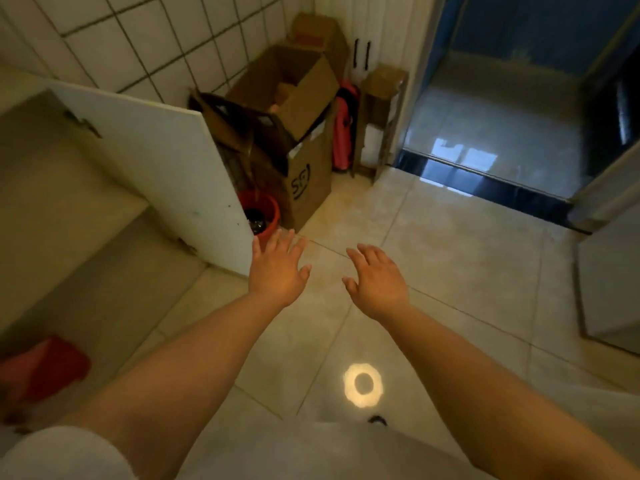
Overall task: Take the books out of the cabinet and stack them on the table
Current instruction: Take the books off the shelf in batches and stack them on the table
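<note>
Both hands empty, fingers spread: left hand (277,268) beside the open cabinet door (156,168), right hand (375,282) over floor. I see no books; cabinet (69,202) lies to my left, so left hand is nearer.

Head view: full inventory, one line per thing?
cabinet door: 1, white, open, left
cabinet shelves: beige, far left
red item: 1, blurred, lower left in cabinet
cardboard boxes: several, brown, back corner
bucket: 1, red, behind door edge
pink item: 1, beside boxes
floor: beige tiles
books: none visible
left hand: open, empty, near door edge
right hand: open, empty, over floor
</note>
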